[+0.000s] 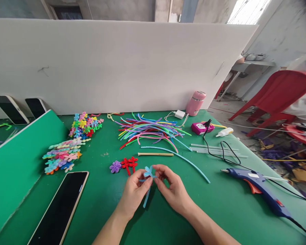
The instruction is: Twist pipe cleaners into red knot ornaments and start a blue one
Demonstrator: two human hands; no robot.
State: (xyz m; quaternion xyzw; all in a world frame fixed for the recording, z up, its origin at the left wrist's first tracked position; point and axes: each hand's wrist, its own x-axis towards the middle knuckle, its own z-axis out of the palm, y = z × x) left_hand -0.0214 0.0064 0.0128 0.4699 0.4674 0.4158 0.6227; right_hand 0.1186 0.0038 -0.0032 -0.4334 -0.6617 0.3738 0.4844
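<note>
A light blue pipe-cleaner flower (148, 172) with small looped petals is held between both hands, its straight tail hanging down toward the table. My left hand (135, 190) pinches it from the left with thumb and fingers. From the right, my right hand (172, 187) has its thumb and fingertips closed on the flower's right side. Just beyond the hands lie a purple flower (115, 166) and red looped shapes (129, 164). A wooden stick (155, 154) and a long light blue pipe cleaner (191, 162) rest farther back.
Pipe cleaners (153, 129) are heaped at the back. Finished flowers (63, 154) and a phone (60, 207) lie left. A glue gun (257, 187), its black cable, clear sticks (214, 150) and a pink bottle (196, 103) stand or lie right. A white board (117, 68) rises behind.
</note>
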